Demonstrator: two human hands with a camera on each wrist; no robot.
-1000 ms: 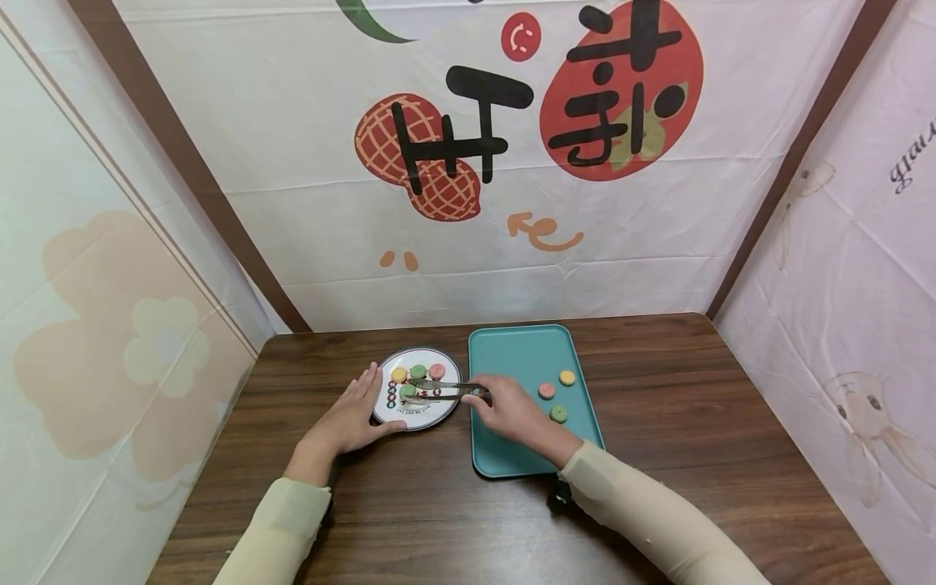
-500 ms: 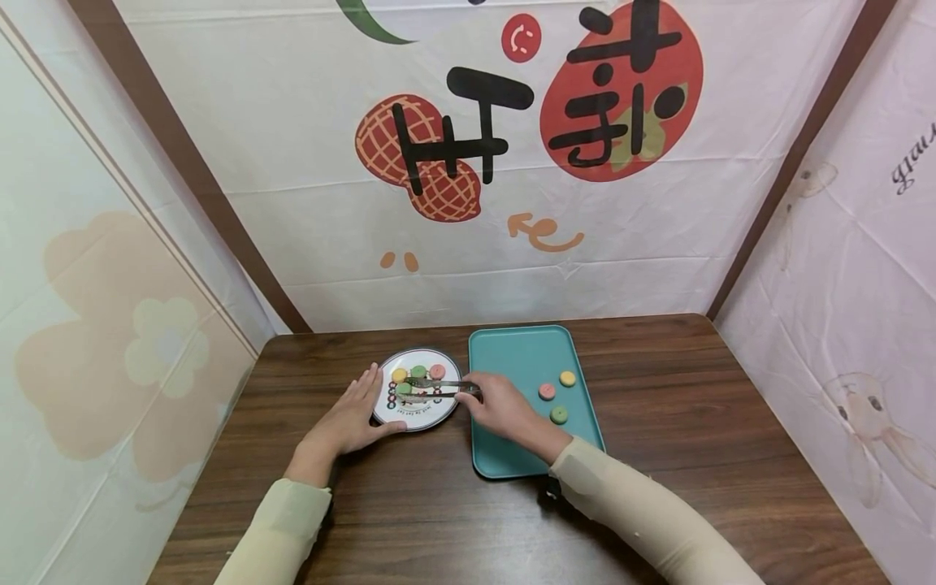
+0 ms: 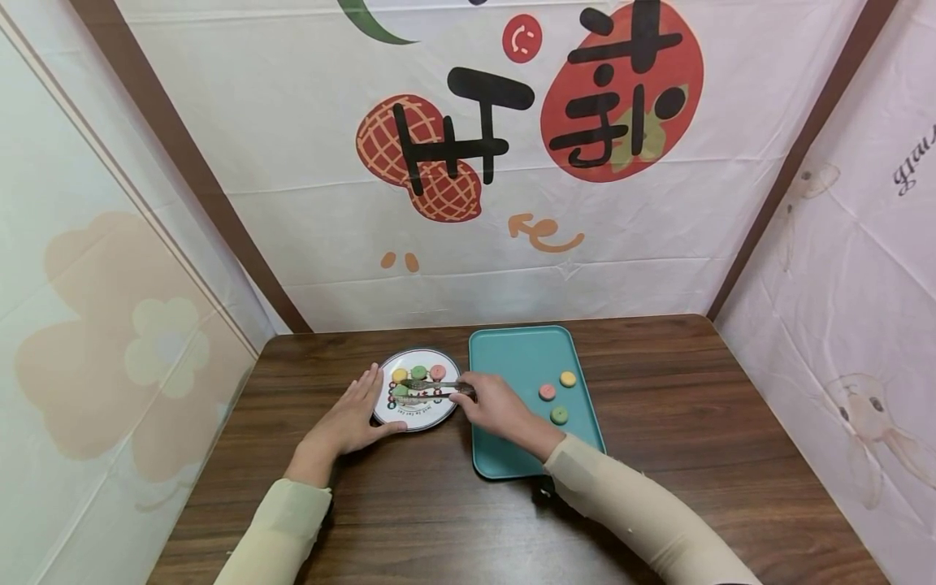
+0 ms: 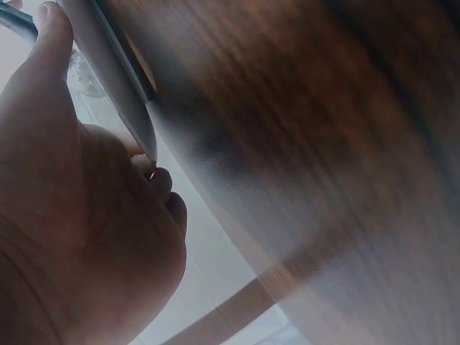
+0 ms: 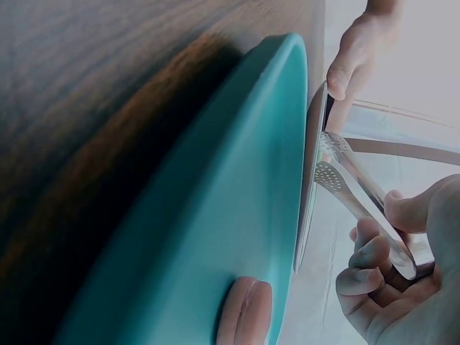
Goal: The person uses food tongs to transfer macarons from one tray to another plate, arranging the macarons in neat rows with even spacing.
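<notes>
My left hand (image 3: 349,413) rests at the left rim of a white printed plate (image 3: 424,421), fingers straight and thumb spread along the near edge. My right hand (image 3: 497,404) grips metal tongs (image 3: 439,385) reaching over the plate from the right. Between the tong tips, at the plate's left part, is a green macaron (image 3: 400,391). Behind it a yellow macaron (image 3: 399,375), another green macaron (image 3: 418,371) and a pink macaron (image 3: 437,371) form a row. In the right wrist view the perforated tong tips (image 5: 330,177) stand apart close over the plate.
A teal tray (image 3: 512,349) lies right of the plate, under my right forearm. On it sit a pink macaron (image 3: 548,392), a yellow macaron (image 3: 568,379) and a green macaron (image 3: 559,415). The brown wooden table (image 3: 409,520) meets a printed cloth wall (image 3: 468,284) behind.
My right hand and the tongs have shifted left, and the green macaron between the tips has moved slightly left on the plate with them. My left hand has stayed in place.
</notes>
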